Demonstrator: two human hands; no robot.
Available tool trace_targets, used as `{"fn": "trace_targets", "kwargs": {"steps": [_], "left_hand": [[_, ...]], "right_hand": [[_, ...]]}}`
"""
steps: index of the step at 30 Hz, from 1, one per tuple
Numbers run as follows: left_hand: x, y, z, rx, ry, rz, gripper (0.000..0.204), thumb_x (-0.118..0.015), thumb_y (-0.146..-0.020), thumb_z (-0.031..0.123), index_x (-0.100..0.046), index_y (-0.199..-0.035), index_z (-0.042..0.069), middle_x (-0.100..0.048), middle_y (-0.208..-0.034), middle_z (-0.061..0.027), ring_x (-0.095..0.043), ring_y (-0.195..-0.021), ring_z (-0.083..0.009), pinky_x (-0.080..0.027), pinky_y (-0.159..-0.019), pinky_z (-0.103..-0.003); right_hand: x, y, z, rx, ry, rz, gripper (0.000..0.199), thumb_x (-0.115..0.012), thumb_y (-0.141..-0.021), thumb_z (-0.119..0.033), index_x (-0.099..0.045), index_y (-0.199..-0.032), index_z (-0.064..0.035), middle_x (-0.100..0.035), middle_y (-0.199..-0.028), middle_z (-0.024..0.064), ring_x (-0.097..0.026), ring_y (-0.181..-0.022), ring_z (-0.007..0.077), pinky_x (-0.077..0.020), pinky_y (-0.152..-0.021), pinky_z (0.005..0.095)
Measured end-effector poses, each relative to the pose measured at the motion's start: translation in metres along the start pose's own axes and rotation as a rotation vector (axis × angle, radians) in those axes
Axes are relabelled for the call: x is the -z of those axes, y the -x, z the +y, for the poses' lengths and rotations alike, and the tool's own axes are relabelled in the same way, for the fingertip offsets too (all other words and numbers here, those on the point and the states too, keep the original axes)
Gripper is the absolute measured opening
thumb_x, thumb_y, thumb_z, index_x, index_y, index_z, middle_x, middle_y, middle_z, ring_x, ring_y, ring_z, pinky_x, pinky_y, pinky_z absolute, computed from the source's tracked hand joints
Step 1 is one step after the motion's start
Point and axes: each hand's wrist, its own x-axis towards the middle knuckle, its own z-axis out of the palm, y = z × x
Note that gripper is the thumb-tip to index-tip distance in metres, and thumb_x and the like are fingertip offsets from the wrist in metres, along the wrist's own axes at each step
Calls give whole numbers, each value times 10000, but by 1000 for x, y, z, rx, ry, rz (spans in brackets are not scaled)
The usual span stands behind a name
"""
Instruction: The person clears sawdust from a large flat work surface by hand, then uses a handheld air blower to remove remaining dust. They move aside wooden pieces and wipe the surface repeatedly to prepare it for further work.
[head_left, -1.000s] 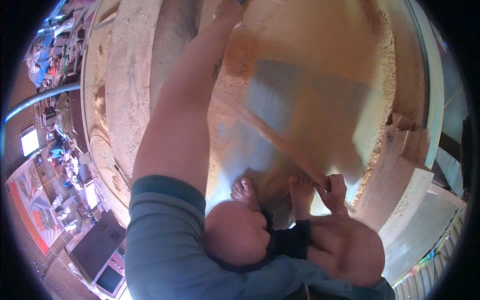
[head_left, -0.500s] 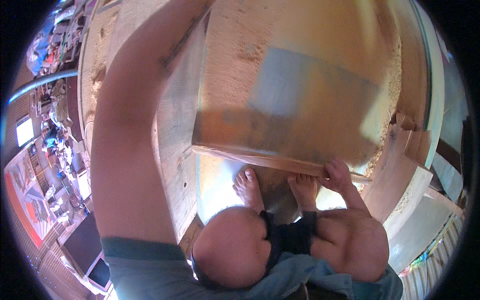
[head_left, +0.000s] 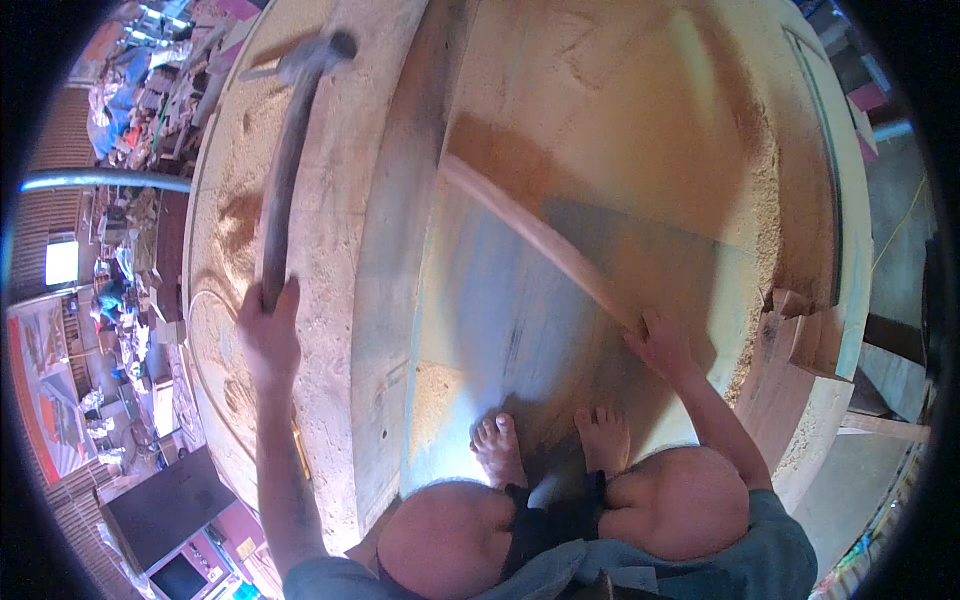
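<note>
My left hand point(head_left: 270, 335) is wrapped round the lower end of a hammer's dark wooden handle. The hammer point(head_left: 285, 175) points away from me above the thick timber on the left; its blurred metal head has a blunt end and a thin pointed end. In my right hand point(head_left: 660, 345) is one end of a long, narrow wooden strip point(head_left: 545, 240). The strip slants up and left, its far end raised over the sawdust-covered boards, with a shadow beside it. My bare feet rest on the boards below the strip.
A long thick timber point(head_left: 385, 300) runs along my left. Sawdust point(head_left: 435, 400) coats the boards and lies in a ridge at right. Cut wood blocks point(head_left: 800, 340) stand on the right. Shelves of clutter and a dark screen point(head_left: 165, 505) are beyond on the left.
My left arm has drawn back from the far end, and its hand now shows with the hammer. The strip's left end has swung up and away from my feet, still in my right hand.
</note>
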Motion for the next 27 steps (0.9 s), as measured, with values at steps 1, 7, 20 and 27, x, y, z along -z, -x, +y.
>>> {"fn": "trace_targets", "kwargs": {"steps": [1, 7, 20, 27], "left_hand": [[6, 12, -7, 43, -23, 33, 273, -667, -853, 250, -608, -871, -16, -506, -635, -50, -445, -608, -108, -382, -552, -302], [15, 64, -71, 225, -26, 72, 276, -671, -850, 245, -609, -891, -20, -505, -613, -42, -432, -572, -103, -369, -509, -306], [53, 86, -163, 273, -136, 216, 278, -684, -836, 242, -631, -908, -21, -640, -741, -75, -524, -661, -138, -438, -615, -323], [103, 98, -302, 303, -295, 123, 358, -667, -864, 317, -571, -812, -24, -546, -635, -88, -466, -573, -194, -402, -549, -369]], "right_hand": [[-2, -28, 0, 16, -26, 85, 384, -686, -787, -375, -570, -860, -16, -586, -811, 184, -576, -729, 388, -473, -656, 482], [50, -177, -13, -64, 78, 156, 446, -627, -829, -423, -617, -974, -1, -628, -931, 221, -602, -877, 412, -486, -762, 495], [77, -269, -22, -110, 50, 201, 479, -603, -838, -450, -653, -942, 15, -658, -910, 242, -633, -867, 400, -485, -774, 486], [118, -329, 20, -134, 149, 348, 476, -629, -830, -445, -638, -897, 27, -649, -896, 232, -627, -863, 396, -482, -760, 481]]}}
